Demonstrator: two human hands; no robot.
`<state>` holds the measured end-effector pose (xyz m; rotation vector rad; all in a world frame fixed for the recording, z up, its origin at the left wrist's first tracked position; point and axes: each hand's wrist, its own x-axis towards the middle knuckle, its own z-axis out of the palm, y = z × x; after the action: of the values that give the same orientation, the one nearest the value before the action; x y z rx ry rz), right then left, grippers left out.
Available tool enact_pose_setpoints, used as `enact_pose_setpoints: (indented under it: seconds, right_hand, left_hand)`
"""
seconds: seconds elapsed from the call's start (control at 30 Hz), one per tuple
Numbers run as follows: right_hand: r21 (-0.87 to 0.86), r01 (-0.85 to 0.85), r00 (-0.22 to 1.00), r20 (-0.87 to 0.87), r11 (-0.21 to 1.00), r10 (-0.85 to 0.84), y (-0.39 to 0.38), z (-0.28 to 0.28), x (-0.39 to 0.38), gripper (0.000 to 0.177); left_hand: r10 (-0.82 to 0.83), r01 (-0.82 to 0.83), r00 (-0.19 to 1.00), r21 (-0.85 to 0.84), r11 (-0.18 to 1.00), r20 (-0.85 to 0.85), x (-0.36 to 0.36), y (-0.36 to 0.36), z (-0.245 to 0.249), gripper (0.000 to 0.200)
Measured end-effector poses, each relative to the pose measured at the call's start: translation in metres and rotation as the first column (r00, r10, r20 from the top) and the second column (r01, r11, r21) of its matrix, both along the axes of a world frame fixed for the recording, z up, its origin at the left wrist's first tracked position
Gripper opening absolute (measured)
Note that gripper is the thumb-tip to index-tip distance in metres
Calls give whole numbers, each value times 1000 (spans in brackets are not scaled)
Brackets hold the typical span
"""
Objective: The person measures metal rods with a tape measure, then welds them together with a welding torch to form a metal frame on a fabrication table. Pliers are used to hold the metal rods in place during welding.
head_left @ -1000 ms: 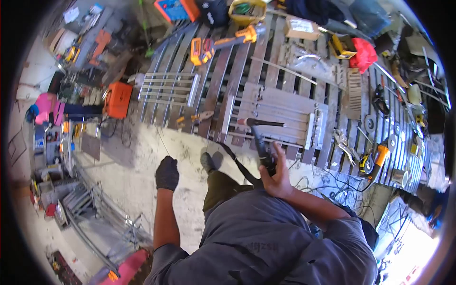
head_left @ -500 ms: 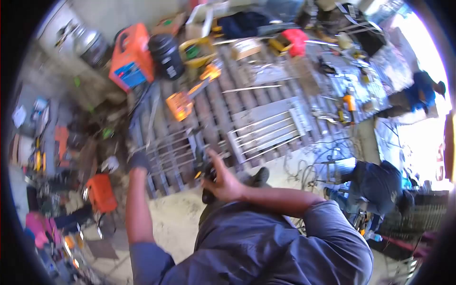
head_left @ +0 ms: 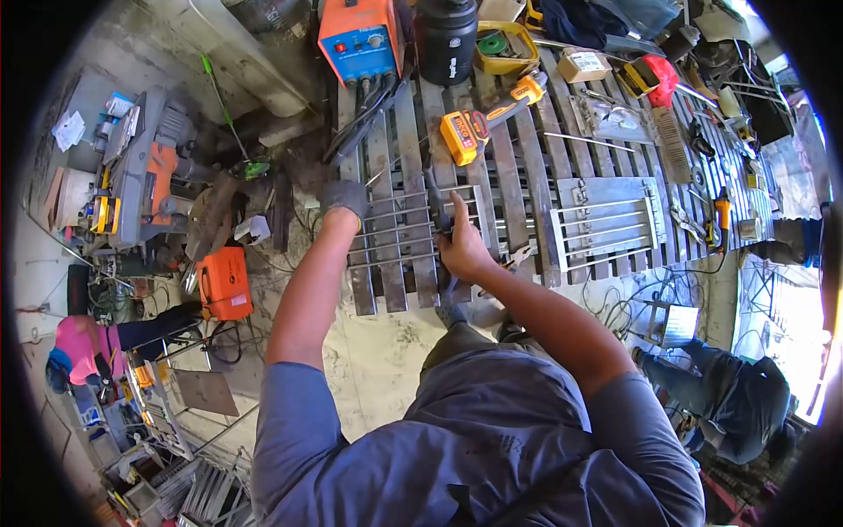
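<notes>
A metal grille of thin parallel bars (head_left: pixel 395 227) lies on the slatted table near its front left edge. At the grille's left end is my left hand (head_left: pixel 344 198) in a dark glove; its separate fingers cannot be made out. My right hand (head_left: pixel 464 244), bare, is over the grille's right part, closed around a long black tool (head_left: pixel 435 195), thumb side up. The tool's shape is partly hidden by the hand. A second barred metal frame (head_left: pixel 606 230) lies to the right. Behind the grille rests an orange-yellow cordless power tool (head_left: pixel 465 136).
An orange and blue machine with cables (head_left: pixel 358 44), a black jug (head_left: pixel 446 44) and a yellow tub (head_left: pixel 507 48) stand at the back. An orange case (head_left: pixel 225 283) is on the left floor. People are at far left (head_left: pixel 88 347) and lower right (head_left: pixel 738 395).
The view has swung, so the table sits further right and higher, and it is sharper. My right hand with the black tool has moved further over the grille. My left hand stays at its left end.
</notes>
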<state>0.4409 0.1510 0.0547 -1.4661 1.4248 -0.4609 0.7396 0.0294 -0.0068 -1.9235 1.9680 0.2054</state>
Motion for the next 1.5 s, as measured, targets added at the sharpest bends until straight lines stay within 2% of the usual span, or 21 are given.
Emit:
enact_pose_setpoints:
  seconds: [0.03, 0.2, 0.37, 0.47, 0.53, 0.6, 0.67, 0.73, 0.77, 0.8, 0.87, 0.9, 0.93, 1.0, 1.03, 1.07, 1.13, 1.17, 1.2, 1.4, 1.5]
  right_hand:
    - [63, -11, 1000, -18, 998, 13, -6, 10, 5, 102]
    - [-104, 3, 986, -168, 995, -20, -3, -10, 25, 99]
    - [-50, 126, 970, -203, 991, -134, 8, -20, 27, 94]
    - [-92, 54, 966, -246, 994, -76, 6, -19, 21, 87]
    - [26, -94, 912, -399, 995, 96, -4, -11, 16, 78]
    - [102, -135, 884, -437, 986, 166, -13, -14, 10, 76]
    - [38, -196, 874, -446, 980, 192, -12, -30, 4, 70]
    - [57, -186, 894, -405, 981, 193, -10, 1, -9, 43]
    - [-21, -219, 894, -404, 975, 192, -11, -37, -14, 59]
    - [-2, -254, 888, -396, 967, 233, -12, -26, -27, 56]
    - [46, -329, 873, -365, 943, 323, -1, 14, -59, 51]
    - [35, -349, 872, -354, 937, 338, 8, 27, -82, 39]
    - [54, -493, 796, -375, 868, 475, 15, 36, -110, 37]
    - [57, -669, 659, -416, 741, 627, 35, 44, -180, 26]
    - [42, -712, 618, -437, 701, 654, 50, 45, -221, 18]
    - [130, -606, 681, -426, 785, 596, 67, 31, -265, 16]
    - [118, -757, 505, -520, 643, 689, 90, 27, -361, 16]
    - [306, -637, 542, -476, 708, 693, 95, 56, -397, 16]
    - [319, -489, 608, -543, 812, 579, 112, 40, -439, 13]
    - [523, -302, 542, -593, 797, 595, 153, 29, -635, 18]
    - [499, -262, 591, -594, 826, 546, 164, 34, -681, 20]
  left_hand:
    - [-66, 67, 997, -22, 998, 39, 4, -5, -6, 31]
    - [-219, 232, 968, -114, 966, 120, 11, -20, -8, 29]
    - [-144, 155, 988, -263, 952, 58, 17, -7, -24, 23]
    - [-133, 112, 990, -307, 945, -49, 14, 17, 10, 21]
    - [-156, 138, 987, -300, 944, -37, 3, 41, 35, 23]
    - [-183, 88, 969, -455, 886, -168, -14, 77, 40, 23]
    - [-214, 11, 935, -583, 813, -281, -39, 116, 43, 21]
    - [-171, -125, 903, -622, 773, -394, -79, 158, 61, 13]
    - [-191, -131, 882, -612, 780, -431, -96, 180, 62, 12]
    - [-205, -137, 861, -602, 787, -465, -113, 201, 63, 12]
    - [-322, -117, 801, -660, 742, -504, -160, 237, 66, 12]
    - [-374, -83, 784, -681, 727, -495, -184, 251, 62, 10]
    - [-424, -50, 766, -702, 710, -483, -207, 263, 56, 9]
    - [-458, 89, 669, -549, 831, -585, -247, 277, 53, 13]
    - [-481, 296, 649, -386, 874, -590, -260, 277, 53, 18]
    - [-467, 419, 663, -227, 879, -585, -289, 272, 71, 25]
    - [-662, 382, 498, -544, 747, -559, -329, 276, 57, 33]
    - [-673, 431, 516, -519, 738, -529, -349, 275, 54, 37]
    - [-686, 478, 534, -492, 728, -495, -369, 268, 51, 41]
    - [-686, 574, 645, -379, 726, -336, -533, 220, 51, 50]
    - [-535, 453, 832, -379, 807, -145, -594, 181, 39, 54]
